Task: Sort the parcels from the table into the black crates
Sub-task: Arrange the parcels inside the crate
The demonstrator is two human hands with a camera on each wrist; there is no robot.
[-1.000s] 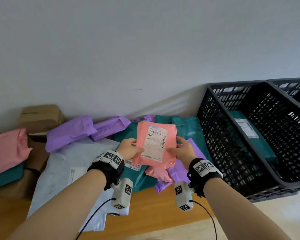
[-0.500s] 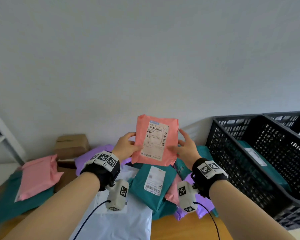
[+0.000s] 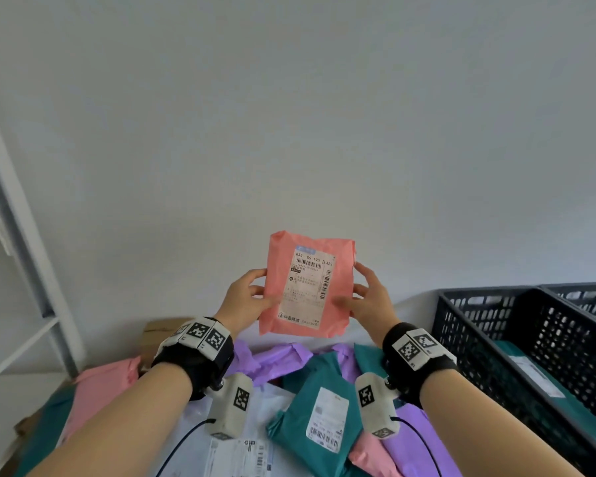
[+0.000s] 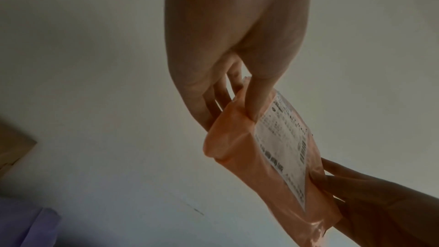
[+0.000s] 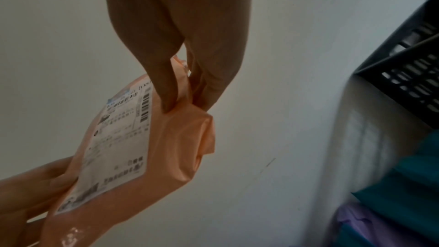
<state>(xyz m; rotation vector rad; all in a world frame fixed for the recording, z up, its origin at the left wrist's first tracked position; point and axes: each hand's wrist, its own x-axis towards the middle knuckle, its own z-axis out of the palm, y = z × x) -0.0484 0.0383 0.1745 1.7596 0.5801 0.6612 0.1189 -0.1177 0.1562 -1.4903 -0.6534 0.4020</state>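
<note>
Both hands hold a salmon-pink parcel [image 3: 308,287] upright in the air in front of the white wall, its white label [image 3: 307,287] facing the person. The left hand [image 3: 246,297] pinches its left edge between thumb and fingers [image 4: 213,99]; the right hand [image 3: 370,299] pinches the right edge likewise. Below lie teal, purple and pink parcels; a black crate [image 3: 479,325] at right holds a teal parcel [image 3: 544,376]

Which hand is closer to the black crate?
Right. The right hand holds the pink parcel on the side facing the black crate; the left hand holds the parcel's far side.
</note>
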